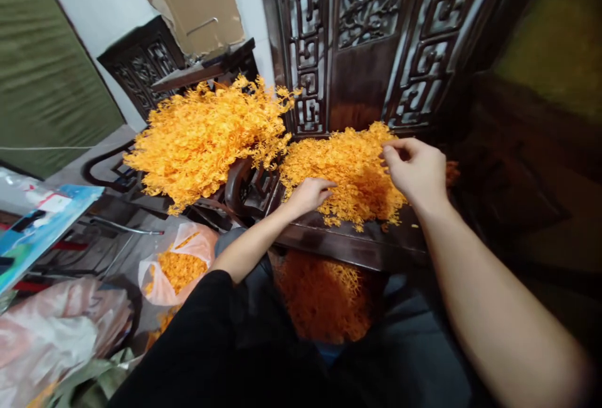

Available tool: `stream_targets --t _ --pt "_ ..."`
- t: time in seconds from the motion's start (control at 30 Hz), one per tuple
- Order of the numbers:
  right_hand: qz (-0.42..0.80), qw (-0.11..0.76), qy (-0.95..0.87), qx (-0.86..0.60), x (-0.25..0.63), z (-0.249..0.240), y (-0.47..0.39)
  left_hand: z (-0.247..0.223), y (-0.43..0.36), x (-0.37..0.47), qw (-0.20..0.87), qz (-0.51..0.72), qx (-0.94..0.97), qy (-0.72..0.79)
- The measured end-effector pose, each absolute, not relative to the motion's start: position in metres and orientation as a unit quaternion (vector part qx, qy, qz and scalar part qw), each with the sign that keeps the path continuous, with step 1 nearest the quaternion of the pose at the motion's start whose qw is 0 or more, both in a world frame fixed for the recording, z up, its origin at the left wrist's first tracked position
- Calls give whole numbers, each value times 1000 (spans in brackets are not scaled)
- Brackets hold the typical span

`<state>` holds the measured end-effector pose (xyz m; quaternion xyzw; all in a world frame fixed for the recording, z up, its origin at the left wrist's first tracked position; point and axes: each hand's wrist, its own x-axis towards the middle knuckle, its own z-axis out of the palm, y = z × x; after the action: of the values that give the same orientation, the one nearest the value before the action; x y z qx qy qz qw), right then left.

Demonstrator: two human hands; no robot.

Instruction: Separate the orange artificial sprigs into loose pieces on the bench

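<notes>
A heap of orange, frilly artificial-looking flower sprigs [343,167] lies on a dark carved wooden bench [329,239] in front of me. My left hand [311,196] is at the heap's near left edge, its fingers stretched to the right and the thumb a little apart. At the heap's right end, my right hand [416,167] is raised, thumb and forefinger closed in a pinch against the orange sprigs. Whatever sits between those fingertips is too small to make out.
A bigger orange bunch [211,138] rests on a dark wooden chair at left. Below it stands a pinkish plastic bag [200,242] with orange pieces. More orange sprigs [324,301] are between my legs. A carved wooden backrest [360,69] rises behind the bench. Plastic bags [66,320] lie lower left.
</notes>
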<state>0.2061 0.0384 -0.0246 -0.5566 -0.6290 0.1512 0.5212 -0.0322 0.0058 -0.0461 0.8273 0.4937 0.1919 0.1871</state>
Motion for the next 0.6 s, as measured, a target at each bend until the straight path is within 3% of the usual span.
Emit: stream_targets --t 0.27,0.33,0.43,0.6 --pt "170 479 -633 -583 189 -15 27 117 -9 -139 -226 224 691 649" --pt "169 480 -660 -553 179 -19 22 134 -4 -178 -225 185 654 699" --pt "142 492 -716 -474 153 -16 14 131 2 -223 -99 96 695 706" --pt "53 538 -764 -353 78 35 24 103 -2 -240 -76 148 716 678"
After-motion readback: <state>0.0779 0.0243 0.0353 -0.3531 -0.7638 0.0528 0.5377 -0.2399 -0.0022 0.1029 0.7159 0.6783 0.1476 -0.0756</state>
